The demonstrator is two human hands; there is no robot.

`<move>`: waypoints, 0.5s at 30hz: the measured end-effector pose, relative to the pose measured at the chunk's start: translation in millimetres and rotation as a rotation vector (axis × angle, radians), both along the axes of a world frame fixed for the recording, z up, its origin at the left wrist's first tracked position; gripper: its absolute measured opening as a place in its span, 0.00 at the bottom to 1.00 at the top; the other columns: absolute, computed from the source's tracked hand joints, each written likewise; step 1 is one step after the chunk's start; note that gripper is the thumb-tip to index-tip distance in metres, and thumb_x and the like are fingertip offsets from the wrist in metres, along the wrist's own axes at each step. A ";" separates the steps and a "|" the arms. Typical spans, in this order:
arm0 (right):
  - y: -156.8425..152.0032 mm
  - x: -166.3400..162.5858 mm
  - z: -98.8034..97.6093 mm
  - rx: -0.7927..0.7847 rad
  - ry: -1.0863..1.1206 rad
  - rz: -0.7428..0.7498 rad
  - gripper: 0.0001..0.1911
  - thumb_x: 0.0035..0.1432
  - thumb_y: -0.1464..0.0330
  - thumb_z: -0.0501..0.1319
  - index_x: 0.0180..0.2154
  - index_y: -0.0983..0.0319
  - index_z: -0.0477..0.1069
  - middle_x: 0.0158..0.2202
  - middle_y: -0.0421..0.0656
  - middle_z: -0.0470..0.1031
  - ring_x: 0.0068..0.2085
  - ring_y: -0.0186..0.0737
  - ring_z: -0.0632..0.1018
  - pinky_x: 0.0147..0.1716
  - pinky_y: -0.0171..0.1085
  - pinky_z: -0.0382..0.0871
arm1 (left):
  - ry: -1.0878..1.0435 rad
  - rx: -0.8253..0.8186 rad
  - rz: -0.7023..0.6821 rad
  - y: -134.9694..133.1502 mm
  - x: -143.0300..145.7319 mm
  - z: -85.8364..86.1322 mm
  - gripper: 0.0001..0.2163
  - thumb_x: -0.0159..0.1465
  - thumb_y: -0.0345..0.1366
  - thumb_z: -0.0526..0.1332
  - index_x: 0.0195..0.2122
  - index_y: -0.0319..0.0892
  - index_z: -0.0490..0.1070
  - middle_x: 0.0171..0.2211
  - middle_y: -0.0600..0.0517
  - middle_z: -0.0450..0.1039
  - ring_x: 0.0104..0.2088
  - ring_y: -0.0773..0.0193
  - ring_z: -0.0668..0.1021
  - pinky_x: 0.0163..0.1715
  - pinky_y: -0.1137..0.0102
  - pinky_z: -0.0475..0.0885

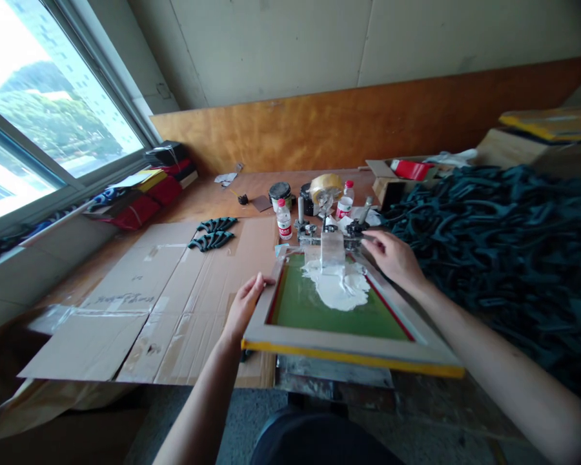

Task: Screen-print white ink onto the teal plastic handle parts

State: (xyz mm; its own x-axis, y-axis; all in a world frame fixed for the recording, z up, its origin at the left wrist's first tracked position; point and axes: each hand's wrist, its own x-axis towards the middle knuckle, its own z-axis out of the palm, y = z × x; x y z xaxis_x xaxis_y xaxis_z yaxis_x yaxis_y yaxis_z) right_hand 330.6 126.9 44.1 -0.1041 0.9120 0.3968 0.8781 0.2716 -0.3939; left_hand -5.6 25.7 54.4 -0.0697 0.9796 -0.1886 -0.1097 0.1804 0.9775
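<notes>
A screen-printing frame [348, 342] with a green mesh [300, 310] lies in front of me. White ink [339, 297] is spread over its far half. A pale, upright blade [332, 250] stands in the ink. At the frame's left side, my left hand [246, 300] has its fingers closed against the edge. My right hand [394, 258] is at the far right corner, fingers partly stretched and apart, close to the metal clamp [356, 229]. Whether its fingertips touch the clamp is hard to see. Below the frame a flat base [334, 371] shows.
Dark green curved pieces [474, 232] form a big pile on the right. Several similar pieces [213, 234] lie on flattened cardboard [174, 290] at left. Behind the frame stand a bottle [284, 221], a dark can [280, 195] and a tape roll [326, 186].
</notes>
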 end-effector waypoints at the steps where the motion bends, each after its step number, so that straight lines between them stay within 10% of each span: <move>1: -4.0 9.2 -8.7 -0.031 0.028 -0.034 0.21 0.65 0.56 0.50 0.47 0.62 0.71 0.37 0.47 0.75 0.35 0.43 0.75 0.36 0.39 0.67 | -0.014 0.077 0.031 10.3 3.8 14.2 0.21 0.59 0.54 0.59 0.38 0.39 0.74 0.29 0.53 0.74 0.26 0.69 0.72 0.25 0.75 0.64; 7: -61.1 -5.1 -96.6 -0.286 -0.104 0.157 0.16 0.57 0.55 0.59 0.31 0.62 0.69 0.34 0.48 0.74 0.38 0.46 0.74 0.39 0.40 0.67 | -0.071 0.303 0.108 58.6 27.6 59.7 0.25 0.62 0.59 0.51 0.40 0.41 0.70 0.32 0.48 0.76 0.32 0.65 0.77 0.27 0.74 0.68; 11: -95.5 -43.5 -112.5 -0.424 -0.156 0.074 0.07 0.61 0.66 0.55 0.34 0.63 0.67 0.34 0.49 0.74 0.37 0.44 0.75 0.36 0.38 0.65 | -0.161 0.090 0.203 20.8 55.9 7.7 0.27 0.59 0.58 0.57 0.49 0.41 0.66 0.37 0.46 0.78 0.31 0.64 0.78 0.27 0.74 0.69; 15: -133.5 -89.5 -97.2 -0.302 0.030 0.082 0.09 0.65 0.64 0.51 0.37 0.60 0.66 0.35 0.47 0.74 0.37 0.44 0.75 0.35 0.38 0.66 | -0.319 -0.511 -0.194 -47.3 89.0 -67.4 0.30 0.54 0.59 0.62 0.47 0.37 0.69 0.41 0.39 0.78 0.37 0.55 0.80 0.28 0.68 0.73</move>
